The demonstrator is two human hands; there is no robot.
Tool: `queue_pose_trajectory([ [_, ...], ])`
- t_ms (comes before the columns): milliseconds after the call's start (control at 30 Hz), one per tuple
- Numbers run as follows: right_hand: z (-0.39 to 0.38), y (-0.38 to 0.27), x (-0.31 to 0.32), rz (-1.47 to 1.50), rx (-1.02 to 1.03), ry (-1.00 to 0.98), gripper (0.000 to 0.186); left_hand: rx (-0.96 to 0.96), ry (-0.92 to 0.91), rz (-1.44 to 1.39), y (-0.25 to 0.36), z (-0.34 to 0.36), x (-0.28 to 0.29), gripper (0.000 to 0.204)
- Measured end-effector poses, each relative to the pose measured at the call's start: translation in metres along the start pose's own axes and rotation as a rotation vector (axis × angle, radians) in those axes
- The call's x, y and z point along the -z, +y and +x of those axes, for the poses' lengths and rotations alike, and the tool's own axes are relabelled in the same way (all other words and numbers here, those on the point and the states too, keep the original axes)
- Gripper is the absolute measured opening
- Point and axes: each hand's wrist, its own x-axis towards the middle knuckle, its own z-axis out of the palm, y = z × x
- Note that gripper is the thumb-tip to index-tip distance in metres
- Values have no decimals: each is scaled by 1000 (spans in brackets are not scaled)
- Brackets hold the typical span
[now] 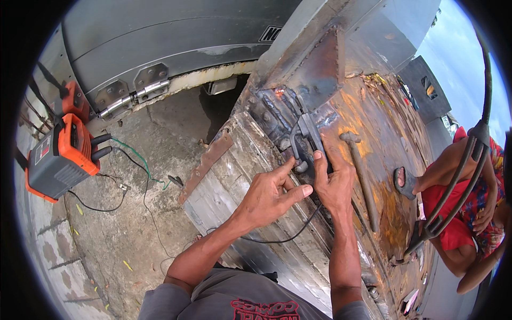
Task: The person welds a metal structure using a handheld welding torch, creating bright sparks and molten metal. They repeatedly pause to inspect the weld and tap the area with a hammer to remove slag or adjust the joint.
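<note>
My right hand (335, 184) is wrapped around a dark welding electrode holder (309, 129), whose jaws point away from me over the metal joint. A black cable (277, 241) trails from below this hand. My left hand (272, 198) is beside it, thumb and index finger apart. Its index fingertip is close to a grey curved metal piece, which looks like a clamp (294, 143); whether they touch, I cannot tell. Beyond the holder, a small orange glow (279, 92) shows on the dark, welded steel. A hammer (362, 181) lies on the rusty deck to the right.
An orange and grey welding machine (63, 154) stands on the concrete (133, 197) at left, with cables plugged in. A steel upright (298, 48) rises ahead. At right, a person in red shorts (445, 218) sits by the deck, sandalled foot on it. Black straps (453, 192) hang there.
</note>
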Motion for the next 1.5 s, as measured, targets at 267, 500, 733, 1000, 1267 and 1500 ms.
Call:
queue_pose_trajectory([
  [267, 1, -4, 1, -11, -16, -14, 42, -69, 27, 83, 0, 2, 0, 92],
  [500, 1, 4, 1, -27, -25, -8, 42, -53, 15, 170, -2, 3, 2, 94],
  [733, -2, -1, 5, 44, -7, 14, 43, -7, -3, 3, 10, -5, -1, 89],
  [1000, 0, 14, -2, -88, 233, 76, 45, -12, -1, 15, 7, -4, 1, 91],
  [1267, -5, 10, -4, -139, 204, 31, 48, 25, -6, -30, 2, -5, 2, 93],
  [1500, -6, 1, -4, -150, 133, -3, 47, 67, -6, -67, 3, -6, 3, 93],
])
